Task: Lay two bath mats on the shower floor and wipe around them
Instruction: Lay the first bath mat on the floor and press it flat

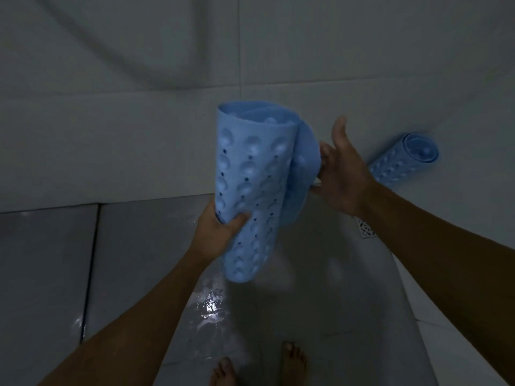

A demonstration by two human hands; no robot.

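Left hand (220,227): fingers wrapped around the lower part of the rolled blue bath mat (250,188), gripping it upright above the shower floor (320,288).
Right hand (341,169): thumb raised, fingers pinching the loose outer flap of the same mat.
Second mat (404,160): still rolled, lying against the wall tiles (111,149) behind the right wrist.
Floor: wet and glinting; drain grate (365,229) partly hidden by the right forearm.
Feet (294,363): 2, bare, at the bottom edge.

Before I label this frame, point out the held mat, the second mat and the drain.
Held mat (250,174), head view, studded outer side.
Second mat (401,165), head view, roll's side.
Drain (365,228), head view, white grate.
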